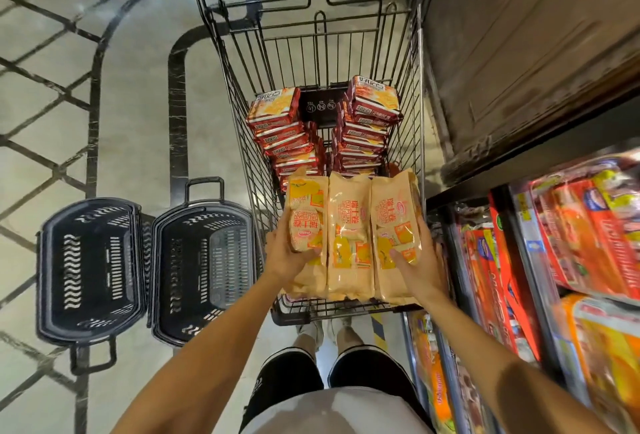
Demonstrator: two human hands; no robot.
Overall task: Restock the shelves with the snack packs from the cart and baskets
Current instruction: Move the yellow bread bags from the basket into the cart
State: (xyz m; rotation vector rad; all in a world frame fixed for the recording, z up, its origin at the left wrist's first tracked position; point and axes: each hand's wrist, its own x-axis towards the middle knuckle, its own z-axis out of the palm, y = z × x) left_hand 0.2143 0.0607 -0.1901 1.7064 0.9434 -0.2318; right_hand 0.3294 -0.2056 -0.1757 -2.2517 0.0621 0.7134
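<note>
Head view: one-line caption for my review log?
Both hands, left and right, hold three pale orange snack packs above the cart.

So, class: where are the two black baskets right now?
In the head view, the two black baskets sit side by side on the floor, left of the cart.

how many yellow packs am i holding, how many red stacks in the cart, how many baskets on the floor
Yellow swiss roll packs gripped between the left hand and right hand: 3
Stacks of red biscuit packs in the cart: 2
Black baskets on the floor: 2
Total: 7
</note>
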